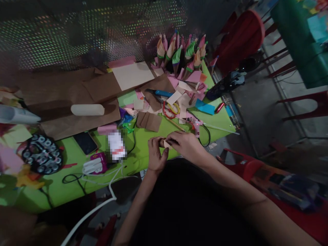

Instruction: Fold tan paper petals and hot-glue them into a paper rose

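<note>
- the left hand (156, 156) gripped a small pale piece (167, 144) near the table (138, 161) edge, seemingly to steady it while the right hand (185, 144) pinched it.
- a glue gun (197, 130) lay near the right hand, likely for reach.
- one glue gun, one blue cutter (164, 93) showed; cones (176, 58) overlapped beyond counting.

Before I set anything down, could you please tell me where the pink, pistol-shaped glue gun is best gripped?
Grip the pink glue gun by its handle, probably from your own side: the handle points toward you, while a long pale stick extends right.
</note>
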Available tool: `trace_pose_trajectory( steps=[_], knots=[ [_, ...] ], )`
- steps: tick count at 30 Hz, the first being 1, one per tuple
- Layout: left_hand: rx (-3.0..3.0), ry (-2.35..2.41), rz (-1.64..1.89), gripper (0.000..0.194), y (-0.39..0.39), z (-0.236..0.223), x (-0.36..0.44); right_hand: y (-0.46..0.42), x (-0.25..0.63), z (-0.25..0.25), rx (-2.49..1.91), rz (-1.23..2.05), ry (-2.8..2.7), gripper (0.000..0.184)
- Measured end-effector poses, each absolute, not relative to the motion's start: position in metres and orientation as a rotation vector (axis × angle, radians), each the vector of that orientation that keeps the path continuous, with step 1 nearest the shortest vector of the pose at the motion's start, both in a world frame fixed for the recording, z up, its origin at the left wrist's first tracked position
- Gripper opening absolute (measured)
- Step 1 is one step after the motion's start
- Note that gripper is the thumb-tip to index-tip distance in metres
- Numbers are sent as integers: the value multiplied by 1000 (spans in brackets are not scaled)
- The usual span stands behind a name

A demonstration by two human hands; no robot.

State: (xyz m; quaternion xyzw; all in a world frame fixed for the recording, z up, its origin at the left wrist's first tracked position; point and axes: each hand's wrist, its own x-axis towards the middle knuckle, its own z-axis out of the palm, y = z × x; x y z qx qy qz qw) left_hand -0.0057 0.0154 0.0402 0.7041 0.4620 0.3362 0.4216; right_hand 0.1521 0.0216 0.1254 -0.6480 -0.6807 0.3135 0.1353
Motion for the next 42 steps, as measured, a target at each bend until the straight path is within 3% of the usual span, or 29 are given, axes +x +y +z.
trace_pose_trajectory(
  steps=[16, 23, 42],
  knots=[
    [1840, 1119, 730, 39, 19, 49, -11, 17, 159, 124, -1676, 689, -2258, 20],
    [1789, 1109, 663, 35, 17, 48, -13, 18, 165, 124, -1551, 736, -2287, 21],
    [1539, 998, 679, 33, 14, 45, -16, 9, 173, 104, -1355, 751, -2034, 27]
  ],
)
